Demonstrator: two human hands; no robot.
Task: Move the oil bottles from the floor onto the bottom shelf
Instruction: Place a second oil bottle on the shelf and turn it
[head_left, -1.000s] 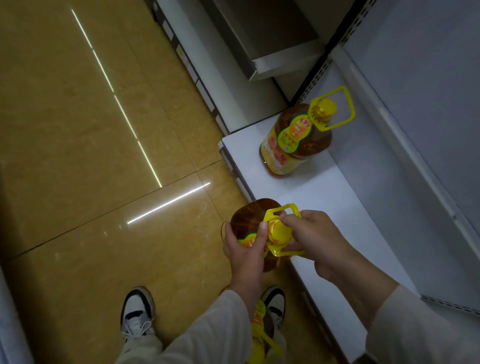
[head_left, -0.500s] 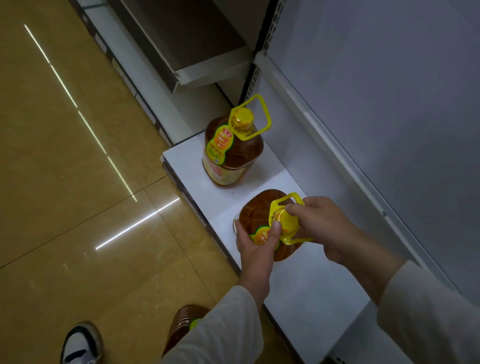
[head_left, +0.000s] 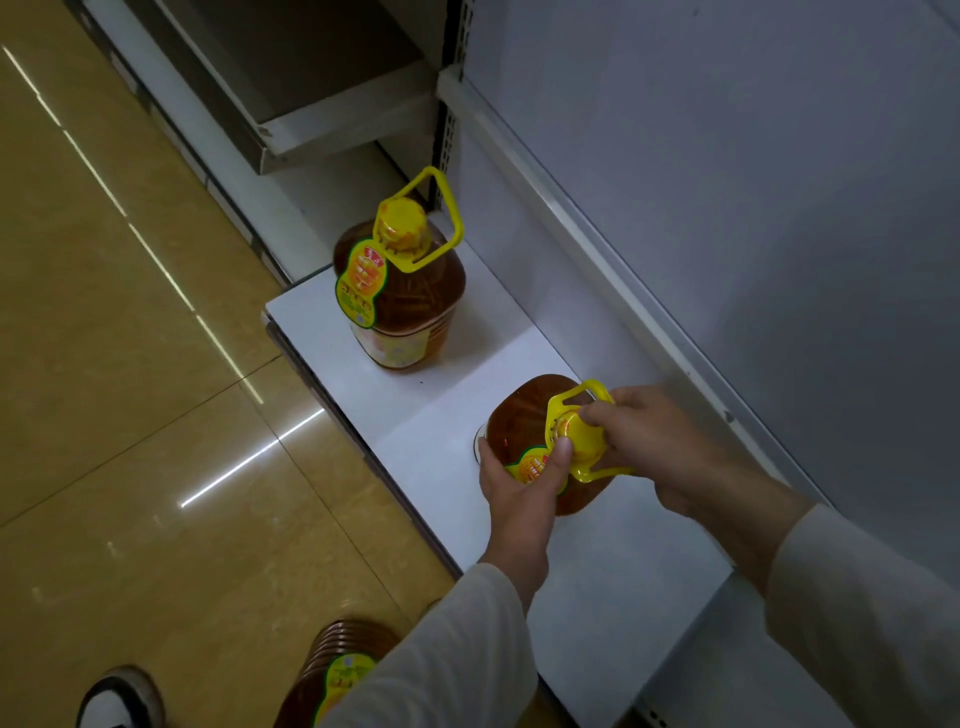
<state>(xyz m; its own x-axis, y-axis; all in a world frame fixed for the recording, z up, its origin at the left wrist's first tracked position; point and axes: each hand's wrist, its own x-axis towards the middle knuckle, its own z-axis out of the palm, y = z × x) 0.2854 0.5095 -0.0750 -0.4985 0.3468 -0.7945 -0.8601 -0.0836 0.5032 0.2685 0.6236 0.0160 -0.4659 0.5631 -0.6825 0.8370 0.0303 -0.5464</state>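
Note:
Two amber oil bottles with yellow caps and yellow carry handles are on the white bottom shelf (head_left: 447, 431). The far bottle (head_left: 402, 301) stands alone near the shelf's end. On the near bottle (head_left: 524, 421), my left hand (head_left: 519, 483) grips the front shoulder, thumb on the label. My right hand (head_left: 660, 441) holds its yellow handle and cap from the right. A third oil bottle (head_left: 337, 670) stands on the floor by the shelf edge, partly hidden behind my left sleeve.
Tan glossy floor tiles (head_left: 130, 415) lie left of the shelf. My white shoe (head_left: 119, 699) shows at the bottom left. An upper shelf (head_left: 332, 130) overhangs the neighbouring bay at the top. The grey back panel (head_left: 753, 208) rises on the right.
Both hands carried the near bottle from over the floor edge onto the shelf, to the right of the first bottle. My view shifted, bringing the floor bottle into sight.

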